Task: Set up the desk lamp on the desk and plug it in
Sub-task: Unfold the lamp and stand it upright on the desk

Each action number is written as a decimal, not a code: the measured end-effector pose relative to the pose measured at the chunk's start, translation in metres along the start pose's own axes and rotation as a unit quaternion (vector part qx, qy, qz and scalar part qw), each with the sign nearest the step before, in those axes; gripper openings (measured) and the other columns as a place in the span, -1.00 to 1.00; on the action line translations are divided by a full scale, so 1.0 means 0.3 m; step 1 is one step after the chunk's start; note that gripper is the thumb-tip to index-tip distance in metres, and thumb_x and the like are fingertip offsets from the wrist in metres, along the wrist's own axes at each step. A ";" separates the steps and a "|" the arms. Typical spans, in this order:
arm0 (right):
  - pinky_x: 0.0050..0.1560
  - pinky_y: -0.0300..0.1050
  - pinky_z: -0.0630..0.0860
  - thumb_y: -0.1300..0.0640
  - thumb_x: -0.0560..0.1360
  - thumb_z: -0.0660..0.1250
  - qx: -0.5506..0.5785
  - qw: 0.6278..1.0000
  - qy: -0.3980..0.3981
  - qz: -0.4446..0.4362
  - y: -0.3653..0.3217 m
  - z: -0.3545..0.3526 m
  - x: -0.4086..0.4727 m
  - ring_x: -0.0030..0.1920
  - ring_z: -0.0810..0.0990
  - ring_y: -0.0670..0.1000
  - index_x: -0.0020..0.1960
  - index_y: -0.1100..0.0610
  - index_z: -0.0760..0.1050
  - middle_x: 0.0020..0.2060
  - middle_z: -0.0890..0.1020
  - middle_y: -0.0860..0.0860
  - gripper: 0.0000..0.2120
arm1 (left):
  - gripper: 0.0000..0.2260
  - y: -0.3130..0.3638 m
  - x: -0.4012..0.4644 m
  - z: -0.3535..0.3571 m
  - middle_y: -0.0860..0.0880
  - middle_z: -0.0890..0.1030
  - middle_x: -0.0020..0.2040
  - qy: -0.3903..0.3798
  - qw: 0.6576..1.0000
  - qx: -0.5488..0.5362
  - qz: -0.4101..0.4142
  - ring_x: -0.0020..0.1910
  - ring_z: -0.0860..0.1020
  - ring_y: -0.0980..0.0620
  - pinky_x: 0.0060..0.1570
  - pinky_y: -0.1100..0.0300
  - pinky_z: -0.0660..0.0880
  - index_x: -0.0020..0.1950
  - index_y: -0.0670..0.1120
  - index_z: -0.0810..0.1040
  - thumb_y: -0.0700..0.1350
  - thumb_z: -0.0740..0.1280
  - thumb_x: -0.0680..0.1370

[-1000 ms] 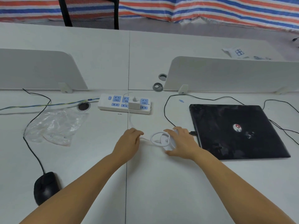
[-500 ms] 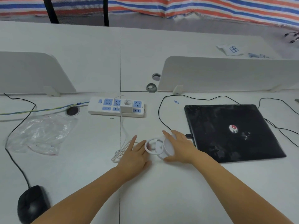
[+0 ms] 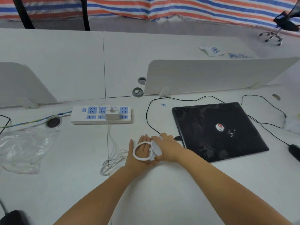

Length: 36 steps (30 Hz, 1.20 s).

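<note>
A small white desk lamp [image 3: 156,147], with a ring head [image 3: 136,156] and a round base, is tilted up off the white desk [image 3: 162,184] just left of the laptop. My right hand [image 3: 170,148] grips the base from the right. Behind the ring, my left hand [image 3: 141,149] lies flat with its fingers spread. The lamp's white cable [image 3: 112,162] is coiled to the left and runs up to a white adapter [image 3: 112,115], which is plugged into the white and blue power strip [image 3: 81,118].
A shut black laptop [image 3: 215,132] lies right of my hands, with black cables [image 3: 146,114] looping around it. A clear plastic bag [image 3: 24,148] lies at the left. There are black mice at the bottom left [image 3: 13,218] and far right [image 3: 294,150]. White dividers [image 3: 211,75] stand behind.
My right hand has tipped the lamp up off the desk. My left hand has slid from the cable to behind the ring. The cable now lies bunched in a coil.
</note>
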State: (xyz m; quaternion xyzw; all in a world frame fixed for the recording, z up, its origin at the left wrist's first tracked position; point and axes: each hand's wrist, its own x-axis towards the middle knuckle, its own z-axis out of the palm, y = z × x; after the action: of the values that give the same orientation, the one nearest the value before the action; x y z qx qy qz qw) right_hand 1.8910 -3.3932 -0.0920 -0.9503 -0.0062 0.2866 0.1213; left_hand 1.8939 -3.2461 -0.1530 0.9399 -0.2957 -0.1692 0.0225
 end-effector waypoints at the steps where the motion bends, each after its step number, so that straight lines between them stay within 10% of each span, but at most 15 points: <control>1: 0.25 0.12 0.41 -0.01 0.38 0.42 0.001 1.000 0.004 -0.001 0.000 -0.006 -0.001 0.31 0.24 0.23 0.47 -0.05 0.10 0.37 0.22 0.14 -0.22 | -0.21 0.007 0.006 -0.001 -0.10 -0.15 0.57 0.001 1.000 -0.012 -0.006 0.55 -0.20 -0.05 0.45 -0.20 -0.23 0.53 -0.08 -0.20 0.33 0.03 0.51; 36: 0.17 -0.03 0.30 0.03 0.34 0.39 -0.238 0.954 0.134 -0.122 -0.228 -0.576 -0.358 0.24 0.26 0.12 0.31 -0.16 0.32 0.27 0.31 0.07 -0.43 | -0.18 0.033 0.015 -0.075 0.02 -0.09 0.58 -0.055 0.988 -0.131 -0.057 0.55 -0.17 0.04 0.47 -0.20 -0.27 0.53 -0.08 -0.18 0.23 0.21 0.49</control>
State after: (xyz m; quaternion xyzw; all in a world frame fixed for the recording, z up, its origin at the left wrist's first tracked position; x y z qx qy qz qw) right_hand 1.8995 -3.3747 0.1216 -0.9733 -0.1741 0.1300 -0.0745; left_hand 1.8993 -3.2579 -0.1318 0.9333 -0.2181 -0.2593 0.1192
